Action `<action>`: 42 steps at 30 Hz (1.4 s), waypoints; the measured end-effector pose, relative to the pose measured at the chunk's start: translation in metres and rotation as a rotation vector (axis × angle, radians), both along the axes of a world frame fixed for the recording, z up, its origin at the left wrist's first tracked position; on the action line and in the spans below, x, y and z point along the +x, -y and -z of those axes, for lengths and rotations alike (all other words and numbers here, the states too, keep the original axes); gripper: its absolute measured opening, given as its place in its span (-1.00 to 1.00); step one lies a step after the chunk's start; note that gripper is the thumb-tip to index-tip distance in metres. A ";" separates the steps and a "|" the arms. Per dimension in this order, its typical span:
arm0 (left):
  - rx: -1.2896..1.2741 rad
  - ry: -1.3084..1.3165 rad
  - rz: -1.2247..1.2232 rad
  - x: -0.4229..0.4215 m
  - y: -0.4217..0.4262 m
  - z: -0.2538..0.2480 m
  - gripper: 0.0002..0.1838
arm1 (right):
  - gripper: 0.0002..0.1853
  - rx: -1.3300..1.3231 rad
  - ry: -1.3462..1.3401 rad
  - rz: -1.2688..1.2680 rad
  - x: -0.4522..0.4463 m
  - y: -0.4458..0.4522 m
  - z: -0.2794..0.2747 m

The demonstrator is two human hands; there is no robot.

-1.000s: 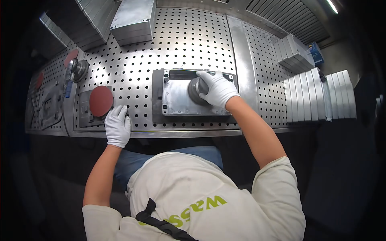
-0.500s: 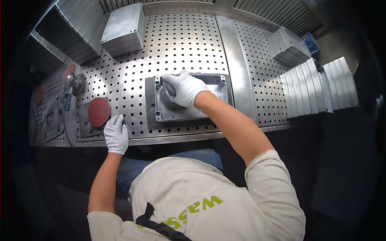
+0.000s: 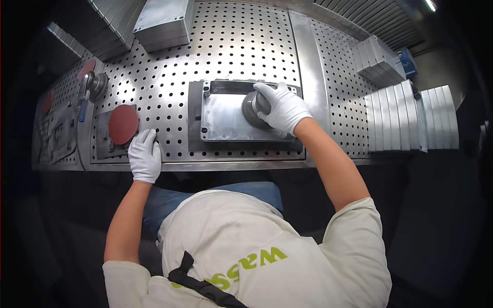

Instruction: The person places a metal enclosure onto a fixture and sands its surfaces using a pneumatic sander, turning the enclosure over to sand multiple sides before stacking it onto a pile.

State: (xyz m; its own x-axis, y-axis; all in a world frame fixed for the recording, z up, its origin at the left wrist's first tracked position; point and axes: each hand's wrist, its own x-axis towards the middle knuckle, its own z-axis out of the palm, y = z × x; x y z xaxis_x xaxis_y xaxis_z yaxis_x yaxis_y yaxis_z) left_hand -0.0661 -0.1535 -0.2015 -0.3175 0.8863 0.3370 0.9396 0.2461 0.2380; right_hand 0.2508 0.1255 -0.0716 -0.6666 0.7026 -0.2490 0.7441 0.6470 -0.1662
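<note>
My gloved right hand [image 3: 285, 108] is closed around a grey round sander [image 3: 251, 109] inside a shallow metal box [image 3: 222, 114]. The sander is at the right part of the box's bright inner floor. Beneath the box lies a dark mat [image 3: 195, 123]. My gloved left hand [image 3: 145, 156] rests at the table's front edge, fingers stretched out, its fingertips beside a red-brown sanding disc [image 3: 123, 124]. That disc lies on a grey pad [image 3: 102, 134].
A second sander [image 3: 96, 86] stands at the left, near another sanding disc [image 3: 87, 70]. Stacked metal boxes [image 3: 163, 25] are at the back left. Rows of metal parts [image 3: 395, 115] line the right side of the perforated table [image 3: 236, 46]. A blue item [image 3: 408, 62] sits behind them.
My right hand has moved the sander from the left side of the box to its right side. My left hand stays by the disc. The camera view has shifted slightly.
</note>
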 end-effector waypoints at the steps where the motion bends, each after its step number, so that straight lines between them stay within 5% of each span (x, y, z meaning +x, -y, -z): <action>1: -0.001 0.000 -0.001 0.001 0.000 -0.001 -0.59 | -0.28 -0.015 -0.010 -0.022 -0.007 0.001 0.002; 13: 0.025 0.008 -0.001 0.004 -0.001 -0.008 -0.61 | -0.21 0.101 -0.156 -0.096 0.042 -0.013 0.026; 17: 0.048 -0.007 0.010 0.001 -0.001 -0.008 -0.61 | -0.20 -0.036 0.021 0.078 0.035 0.016 0.008; 24: 0.067 0.029 0.016 0.002 -0.001 -0.011 -0.65 | -0.18 0.012 -0.062 0.190 0.022 0.037 0.014; 35: 0.071 0.080 0.025 0.000 -0.002 -0.018 -0.68 | -0.13 -0.011 0.027 -0.036 -0.084 0.079 0.000; 42: 0.142 0.028 0.035 0.000 0.000 -0.012 -0.69 | -0.31 0.041 -0.060 -0.118 -0.076 0.076 0.007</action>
